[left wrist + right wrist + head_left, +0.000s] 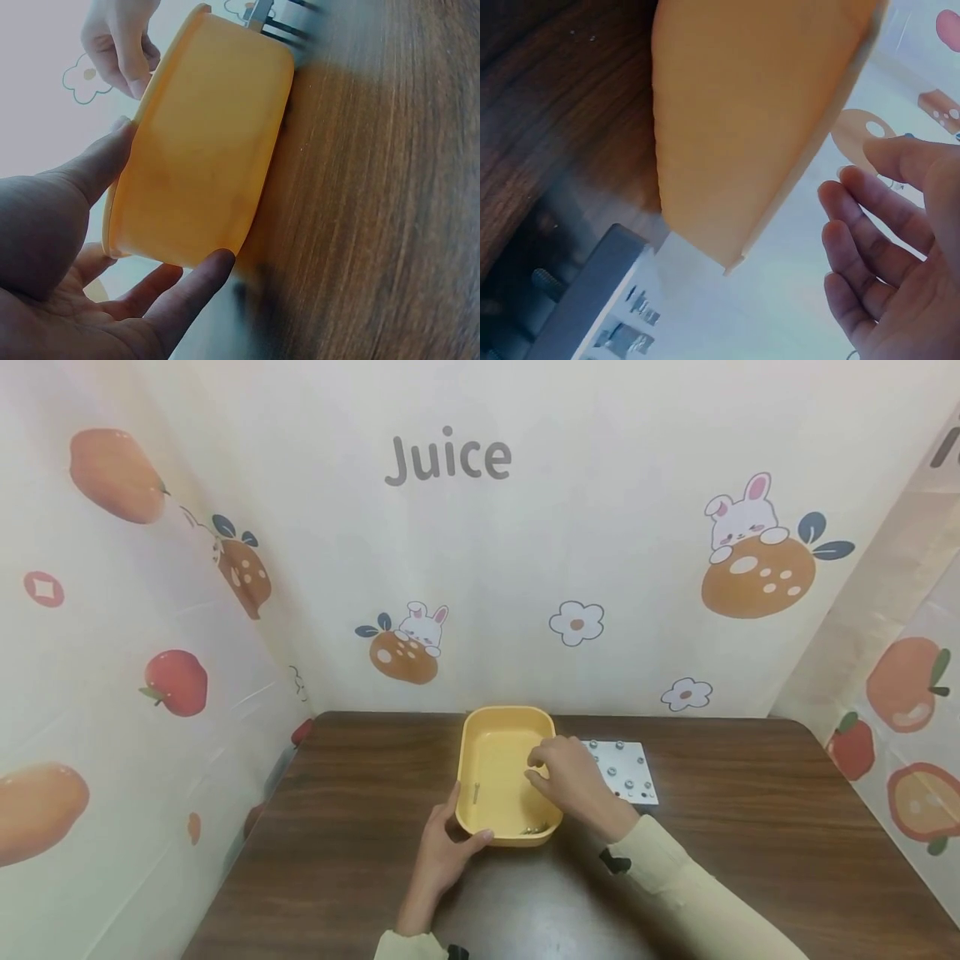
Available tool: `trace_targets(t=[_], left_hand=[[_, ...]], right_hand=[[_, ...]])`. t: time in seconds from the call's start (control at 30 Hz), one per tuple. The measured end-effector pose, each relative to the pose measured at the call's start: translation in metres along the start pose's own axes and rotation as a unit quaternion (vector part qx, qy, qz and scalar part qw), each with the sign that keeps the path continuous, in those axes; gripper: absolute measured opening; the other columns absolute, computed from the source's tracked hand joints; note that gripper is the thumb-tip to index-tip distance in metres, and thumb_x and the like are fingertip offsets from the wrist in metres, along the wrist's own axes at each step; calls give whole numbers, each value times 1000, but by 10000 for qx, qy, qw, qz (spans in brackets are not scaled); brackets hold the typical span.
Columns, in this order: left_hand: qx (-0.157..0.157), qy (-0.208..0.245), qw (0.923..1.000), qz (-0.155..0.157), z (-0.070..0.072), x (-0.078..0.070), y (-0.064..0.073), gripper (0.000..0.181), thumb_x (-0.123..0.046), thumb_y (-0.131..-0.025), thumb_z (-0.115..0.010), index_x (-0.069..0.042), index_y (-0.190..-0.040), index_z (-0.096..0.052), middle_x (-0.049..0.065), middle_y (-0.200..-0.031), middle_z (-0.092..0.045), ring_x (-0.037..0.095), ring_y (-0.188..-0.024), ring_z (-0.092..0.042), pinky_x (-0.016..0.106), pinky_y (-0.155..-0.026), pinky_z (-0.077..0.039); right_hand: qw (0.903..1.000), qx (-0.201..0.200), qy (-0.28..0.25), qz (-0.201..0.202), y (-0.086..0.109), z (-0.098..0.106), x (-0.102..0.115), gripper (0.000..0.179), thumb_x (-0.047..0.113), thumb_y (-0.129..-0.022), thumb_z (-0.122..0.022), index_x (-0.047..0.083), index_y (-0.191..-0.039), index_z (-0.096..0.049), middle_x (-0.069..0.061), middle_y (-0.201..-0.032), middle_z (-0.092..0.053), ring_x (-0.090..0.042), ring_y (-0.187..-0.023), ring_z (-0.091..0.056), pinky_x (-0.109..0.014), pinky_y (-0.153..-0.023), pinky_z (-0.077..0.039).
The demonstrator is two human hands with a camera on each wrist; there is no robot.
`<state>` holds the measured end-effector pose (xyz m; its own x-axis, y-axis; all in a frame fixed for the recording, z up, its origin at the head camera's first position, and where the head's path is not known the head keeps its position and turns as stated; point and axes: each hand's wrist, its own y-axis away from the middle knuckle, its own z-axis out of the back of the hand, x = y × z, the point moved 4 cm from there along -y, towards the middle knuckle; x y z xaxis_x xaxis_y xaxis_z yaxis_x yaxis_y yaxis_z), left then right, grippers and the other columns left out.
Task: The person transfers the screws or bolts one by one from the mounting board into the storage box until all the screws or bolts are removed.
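A yellow plastic tray (pixel 510 720) stands on the table with its near left corner in my left hand (pixel 444 852). The left thumb lies on the near rim and the fingers are along the left side; the left wrist view shows them around the tray's wall (pixel 202 135). My right hand (pixel 566 772) hovers over the tray's right rim. In the right wrist view its fingers (pixel 866 262) are loosely bent, with nothing visible between them and the thumb. A single screw (pixel 476 792) lies inside the tray on the left, and several small metal pieces (pixel 534 829) sit at its near right corner.
Right of the tray, partly behind my right forearm, is a white plate (pixel 637 760) with several bolts and nuts in it. Dark studs (pixel 547 283) protrude from its underside. The brown wooden table (pixel 337 827) meets a printed curtain (pixel 480 552) at the back and sides.
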<state>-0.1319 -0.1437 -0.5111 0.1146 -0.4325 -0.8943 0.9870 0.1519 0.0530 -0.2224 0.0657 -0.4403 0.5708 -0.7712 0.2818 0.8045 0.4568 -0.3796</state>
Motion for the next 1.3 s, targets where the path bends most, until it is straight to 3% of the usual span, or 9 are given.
trace_targets(t=[0.4,0.67,0.87,1.3], left_hand=[[-7,8,9998,-178,1,-4,-1,96,-24,-81,-93,-11,-162,-43,19,-138,-59,37,-127,-57,64,-114,-42],[-3,34,9999,-146,1,-4,0,97,-22,-81,-93,-10,-163,-42,20,-140,-58,39,-130,-56,65,-114,-41],[-19,57,9999,-149,1,-4,0,97,-23,-81,-93,-11,-163,-42,19,-140,-59,39,-131,-56,65,-115,-41],[-54,25,9999,-95,1,-2,-1,96,-22,-81,-93,-10,-162,-42,19,-140,-59,40,-133,-55,64,-115,-40]], right_hand=[[9991,-413,-89,47,10,7,-9,12,13,-84,-87,6,-91,-80,-6,-90,-76,-27,-84,-67,-45,-81,-54],[9988,-485,19,-62,16,10,-18,12,12,-84,-86,6,-93,-80,-6,-88,-75,-26,-81,-66,-45,-81,-54],[9965,-826,-48,-118,22,13,-28,11,8,-83,-84,6,-93,-80,-6,-87,-74,-28,-82,-67,-47,-81,-55],[9921,-734,-155,-1003,31,19,-57,21,7,-88,-81,2,-108,-79,-15,-104,-77,-36,-99,-70,-55,-90,-56]])
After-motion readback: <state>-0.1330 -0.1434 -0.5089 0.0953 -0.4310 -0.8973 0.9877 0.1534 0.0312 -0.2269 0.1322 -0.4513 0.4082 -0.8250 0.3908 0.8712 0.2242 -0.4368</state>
